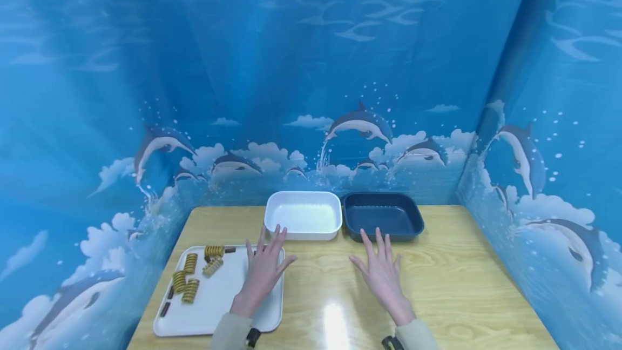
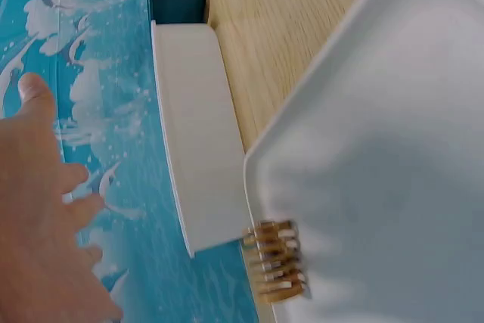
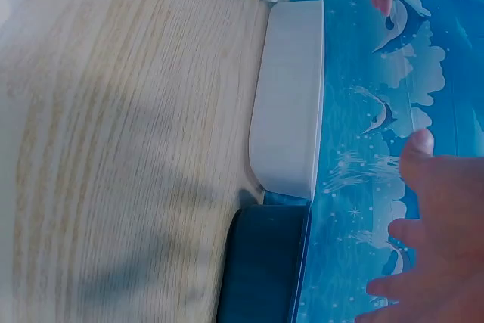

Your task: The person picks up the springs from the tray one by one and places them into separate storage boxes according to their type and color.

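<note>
Head view: I see L hand (image 1: 262,271), fingers spread, above white tray (image 1: 218,297) w/ ribbed tan pcs (image 1: 190,290) (maybe clips, blurry) + small dark pcs (image 1: 165,309); R hand (image 1: 381,274), likewise spread, near navy bin (image 1: 384,214), beside white bin (image 1: 308,235).

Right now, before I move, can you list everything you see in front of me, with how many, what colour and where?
Tray: one, white, on the left of the table
Ridged coils: five visible, yellow-brown, on the tray
Small sticks: at least three, dark brown, on the tray
White bin: one, white, back of the table
Dark bin: one, dark blue, right of the white bin
Table: one, light wood, under everything
Backdrop: blue with dolphins and clouds, behind and beside the table
Wrist devices: two, dark, one at each wrist
Sleeves: two, pale, at the bottom
Left hand: one, bare, over the tray's right side
Right hand: one, bare, before the dark bin
</note>
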Demonstrator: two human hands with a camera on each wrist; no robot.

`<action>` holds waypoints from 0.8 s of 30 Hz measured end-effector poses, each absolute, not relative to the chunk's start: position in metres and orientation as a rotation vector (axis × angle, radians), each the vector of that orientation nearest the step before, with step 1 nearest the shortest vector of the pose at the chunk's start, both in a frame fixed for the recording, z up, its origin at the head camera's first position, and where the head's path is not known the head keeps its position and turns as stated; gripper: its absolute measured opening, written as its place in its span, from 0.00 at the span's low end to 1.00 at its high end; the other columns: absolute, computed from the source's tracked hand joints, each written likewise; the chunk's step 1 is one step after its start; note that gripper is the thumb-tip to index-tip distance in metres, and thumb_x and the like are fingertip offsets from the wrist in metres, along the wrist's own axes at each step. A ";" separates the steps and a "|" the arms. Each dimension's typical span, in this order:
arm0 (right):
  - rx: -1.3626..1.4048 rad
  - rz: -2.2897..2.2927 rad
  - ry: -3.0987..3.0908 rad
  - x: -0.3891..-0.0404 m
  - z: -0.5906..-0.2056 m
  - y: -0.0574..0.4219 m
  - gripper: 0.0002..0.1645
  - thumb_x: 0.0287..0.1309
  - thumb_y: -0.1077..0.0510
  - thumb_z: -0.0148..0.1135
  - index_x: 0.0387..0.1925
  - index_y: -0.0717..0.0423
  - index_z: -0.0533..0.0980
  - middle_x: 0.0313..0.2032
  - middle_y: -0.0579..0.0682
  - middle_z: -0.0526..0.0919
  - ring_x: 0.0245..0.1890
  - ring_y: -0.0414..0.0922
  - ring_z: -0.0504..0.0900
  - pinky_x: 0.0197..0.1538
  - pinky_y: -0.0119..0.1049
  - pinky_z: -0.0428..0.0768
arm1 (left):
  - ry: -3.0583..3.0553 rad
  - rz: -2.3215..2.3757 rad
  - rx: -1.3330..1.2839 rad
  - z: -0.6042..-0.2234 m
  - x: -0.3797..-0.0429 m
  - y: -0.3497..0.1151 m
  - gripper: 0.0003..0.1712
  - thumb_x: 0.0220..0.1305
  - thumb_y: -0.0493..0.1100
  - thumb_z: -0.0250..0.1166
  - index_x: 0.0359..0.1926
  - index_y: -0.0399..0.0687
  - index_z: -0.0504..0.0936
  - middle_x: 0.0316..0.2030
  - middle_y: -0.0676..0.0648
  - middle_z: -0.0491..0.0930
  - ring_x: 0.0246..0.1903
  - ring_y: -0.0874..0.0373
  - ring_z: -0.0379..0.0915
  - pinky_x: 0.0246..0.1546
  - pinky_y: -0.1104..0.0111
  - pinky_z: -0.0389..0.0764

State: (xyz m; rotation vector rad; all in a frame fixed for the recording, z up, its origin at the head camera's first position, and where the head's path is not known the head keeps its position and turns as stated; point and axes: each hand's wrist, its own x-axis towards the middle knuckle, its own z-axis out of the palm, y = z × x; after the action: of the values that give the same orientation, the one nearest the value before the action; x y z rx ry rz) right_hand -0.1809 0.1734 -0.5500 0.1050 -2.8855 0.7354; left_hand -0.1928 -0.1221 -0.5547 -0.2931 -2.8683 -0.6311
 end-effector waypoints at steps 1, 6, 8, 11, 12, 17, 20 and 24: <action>0.104 0.736 -2.869 -0.181 -0.549 0.173 0.43 0.67 0.39 0.60 0.78 0.47 0.58 0.78 0.64 0.47 0.77 0.68 0.42 0.66 0.81 0.43 | -2.856 -0.666 -0.295 -0.553 -0.194 -0.125 0.43 0.71 0.67 0.54 0.77 0.51 0.60 0.76 0.43 0.58 0.77 0.36 0.42 0.69 0.28 0.39; 0.195 0.720 -2.738 -0.183 -0.548 0.170 0.35 0.66 0.44 0.64 0.70 0.53 0.70 0.71 0.64 0.67 0.71 0.67 0.63 0.66 0.72 0.64 | -2.766 -0.829 -0.297 -0.547 -0.195 -0.149 0.30 0.74 0.53 0.59 0.72 0.47 0.70 0.68 0.40 0.72 0.72 0.39 0.59 0.72 0.33 0.48; 0.249 0.718 -2.686 -0.183 -0.549 0.167 0.32 0.65 0.47 0.66 0.67 0.55 0.73 0.66 0.62 0.74 0.67 0.65 0.71 0.64 0.68 0.70 | -2.749 -0.859 -0.293 -0.544 -0.194 -0.162 0.27 0.75 0.51 0.58 0.70 0.46 0.72 0.67 0.40 0.74 0.71 0.39 0.62 0.72 0.36 0.52; 0.333 0.722 -2.623 -0.180 -0.551 0.158 0.29 0.63 0.50 0.68 0.63 0.57 0.76 0.61 0.60 0.80 0.61 0.63 0.78 0.59 0.64 0.77 | -2.758 -0.834 -0.249 -0.543 -0.189 -0.185 0.26 0.77 0.50 0.55 0.70 0.46 0.71 0.67 0.40 0.73 0.71 0.39 0.61 0.73 0.39 0.53; 0.358 0.720 -2.608 -0.179 -0.552 0.154 0.28 0.63 0.51 0.69 0.62 0.58 0.77 0.59 0.59 0.81 0.59 0.62 0.79 0.57 0.63 0.78 | -2.748 -0.816 -0.242 -0.543 -0.187 -0.194 0.26 0.78 0.50 0.55 0.71 0.45 0.71 0.68 0.39 0.73 0.71 0.38 0.61 0.73 0.39 0.53; 0.439 0.711 -2.605 -0.175 -0.559 0.132 0.27 0.63 0.51 0.68 0.60 0.58 0.78 0.58 0.59 0.82 0.57 0.60 0.80 0.55 0.60 0.81 | -2.629 -0.740 -0.219 -0.549 -0.176 -0.239 0.26 0.75 0.43 0.58 0.69 0.39 0.71 0.66 0.35 0.73 0.68 0.33 0.62 0.68 0.37 0.58; 0.472 0.709 -2.634 -0.172 -0.563 0.117 0.27 0.64 0.51 0.67 0.61 0.57 0.77 0.58 0.59 0.82 0.59 0.61 0.79 0.56 0.61 0.80 | -2.558 -0.716 -0.229 -0.554 -0.166 -0.265 0.25 0.74 0.40 0.60 0.67 0.34 0.72 0.64 0.32 0.74 0.65 0.30 0.65 0.64 0.36 0.63; 0.523 0.700 -2.649 -0.167 -0.569 0.097 0.26 0.64 0.52 0.67 0.61 0.57 0.77 0.59 0.58 0.81 0.59 0.62 0.79 0.56 0.62 0.80 | -2.531 -0.668 -0.193 -0.563 -0.153 -0.294 0.24 0.72 0.38 0.61 0.65 0.30 0.73 0.61 0.29 0.75 0.61 0.27 0.67 0.61 0.35 0.66</action>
State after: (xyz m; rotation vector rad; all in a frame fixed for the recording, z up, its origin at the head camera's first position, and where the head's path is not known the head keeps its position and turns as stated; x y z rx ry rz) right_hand -0.1670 0.0965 -0.5692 0.5228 -2.6487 0.7005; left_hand -0.1530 -0.2935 -0.5630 -0.1925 -2.5309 -0.6681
